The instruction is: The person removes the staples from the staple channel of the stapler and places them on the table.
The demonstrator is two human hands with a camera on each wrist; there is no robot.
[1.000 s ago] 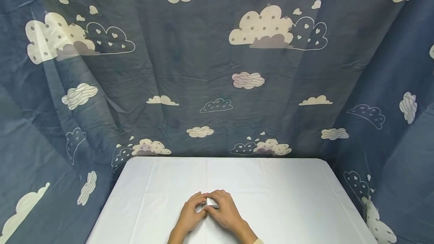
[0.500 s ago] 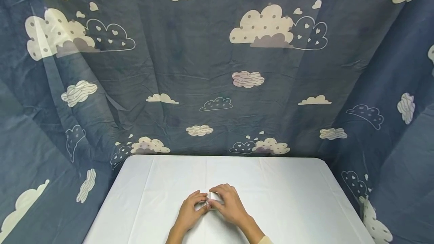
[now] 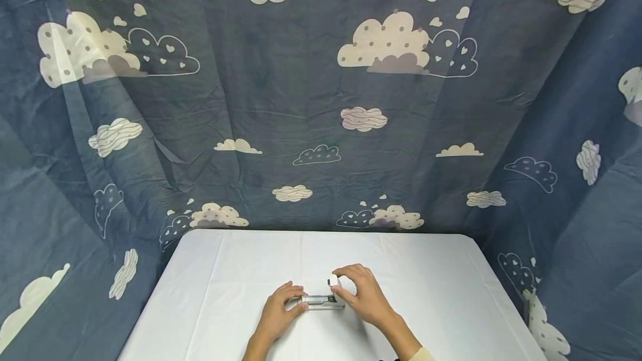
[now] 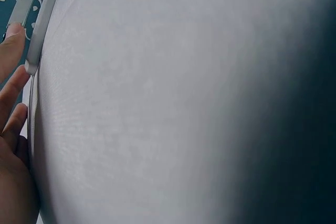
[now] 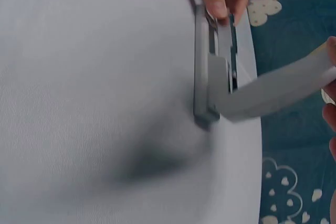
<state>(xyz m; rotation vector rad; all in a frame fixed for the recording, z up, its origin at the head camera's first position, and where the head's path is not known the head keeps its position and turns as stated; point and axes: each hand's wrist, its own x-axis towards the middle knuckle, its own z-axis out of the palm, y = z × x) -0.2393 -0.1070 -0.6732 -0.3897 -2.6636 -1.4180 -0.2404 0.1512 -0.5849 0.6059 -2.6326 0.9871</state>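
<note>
A grey-white stapler (image 3: 325,308) lies on the table with its top cover swung up, so its metal staple channel (image 3: 317,298) shows. My left hand (image 3: 276,312) pinches the stapler's left end between thumb and fingers; in the left wrist view, the left thumb (image 4: 13,45) lies against the channel. My right hand (image 3: 370,301) holds the raised cover (image 5: 278,87) by its free end. In the right wrist view, the cover stands away from the base (image 5: 202,72) at a wide angle, hinged at the end opposite the left hand.
A white cloth-covered table (image 3: 241,272) surrounds the hands. Dark blue curtains (image 3: 281,99) with cloud prints hang behind it and along both sides.
My right hand has moved away from the left hand, to the right, lifting the stapler's cover open and exposing the channel. The left hand has stayed nearly in place.
</note>
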